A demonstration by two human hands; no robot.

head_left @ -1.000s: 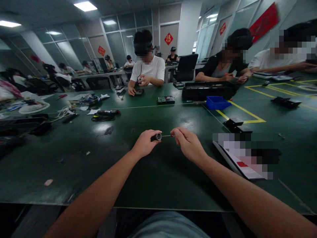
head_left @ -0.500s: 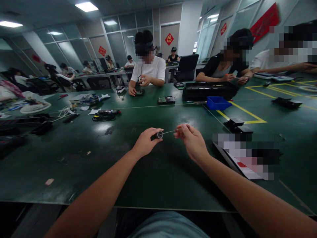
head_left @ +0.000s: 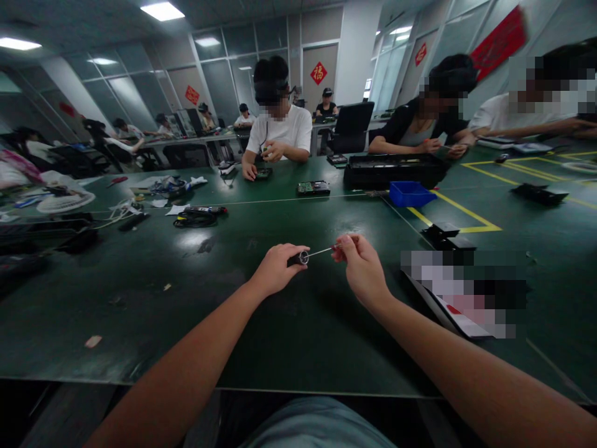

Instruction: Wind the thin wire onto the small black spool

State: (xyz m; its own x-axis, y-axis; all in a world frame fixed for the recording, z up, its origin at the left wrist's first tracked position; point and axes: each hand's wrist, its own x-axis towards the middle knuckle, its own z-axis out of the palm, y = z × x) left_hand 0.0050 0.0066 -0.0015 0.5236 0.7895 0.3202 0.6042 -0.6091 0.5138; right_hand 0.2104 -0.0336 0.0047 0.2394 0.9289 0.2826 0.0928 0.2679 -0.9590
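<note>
"While a blue bin [head_left: 411,195] sits ahead and a white, partly pixelated item [head_left: 471,327] lies beside the right forearm [head_left: 429,339], what do the hands grasp?"

"Left hand [head_left: 275,269]: a black cylinder [head_left: 296,259], above the worktop [head_left: 298,336]. Right hand [head_left: 364,267]: a thin metal rod [head_left: 321,251], directed at its open end."

"Changed since one second earlier?"

"More rod shows, now slanting up rightward."

"Open room?"

"Bare worktop between the forearms, to its near edge."
</note>
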